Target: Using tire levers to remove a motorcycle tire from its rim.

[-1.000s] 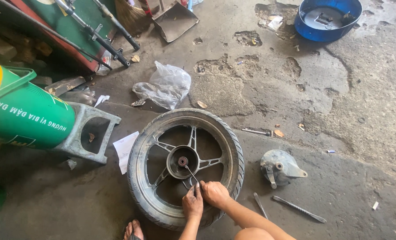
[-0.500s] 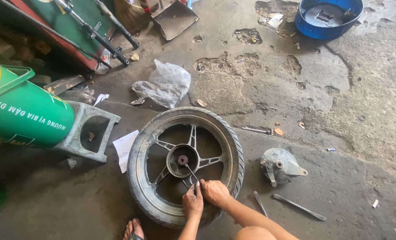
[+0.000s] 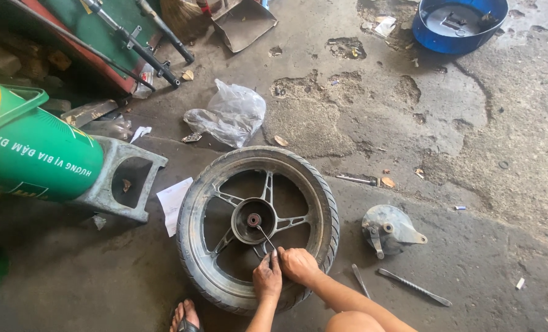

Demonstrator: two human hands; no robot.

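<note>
Cracked concrete floor, wheel (image 3: pixel 258 227) lying flat. Both hands are kept closed on a thin rod (image 3: pixel 265 236) poked toward the hub (image 3: pixel 253 220): left hand (image 3: pixel 267 280), right hand (image 3: pixel 298 266). Little has shifted since half a second ago; prying is judged ongoing.

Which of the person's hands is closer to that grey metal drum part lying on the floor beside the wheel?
Right. The right hand rests on the wheel toward the grey brake drum plate; the left hand sits beside it, farther away.
</note>
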